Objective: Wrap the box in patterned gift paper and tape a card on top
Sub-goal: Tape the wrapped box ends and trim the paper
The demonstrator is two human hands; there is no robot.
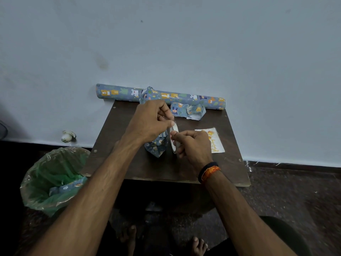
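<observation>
The box point(156, 147), partly covered in blue animal-patterned paper, lies in the middle of the dark wooden table point(140, 167), mostly hidden under my left hand; loose paper sticks up at its far end point(149, 94). My right hand point(191, 145) grips a roll of clear tape point(174, 141) held upright on edge just right of the box. My left hand point(151, 121) pinches at the top of the tape roll with thumb and fingertips. A white card point(215, 141) with yellow print lies flat on the table to the right of my right hand.
A roll of the same patterned paper point(118, 92) lies along the table's far edge against the wall. A crumpled paper offcut point(190, 110) sits in front of it. A bin lined with a green bag point(53, 180) stands left of the table.
</observation>
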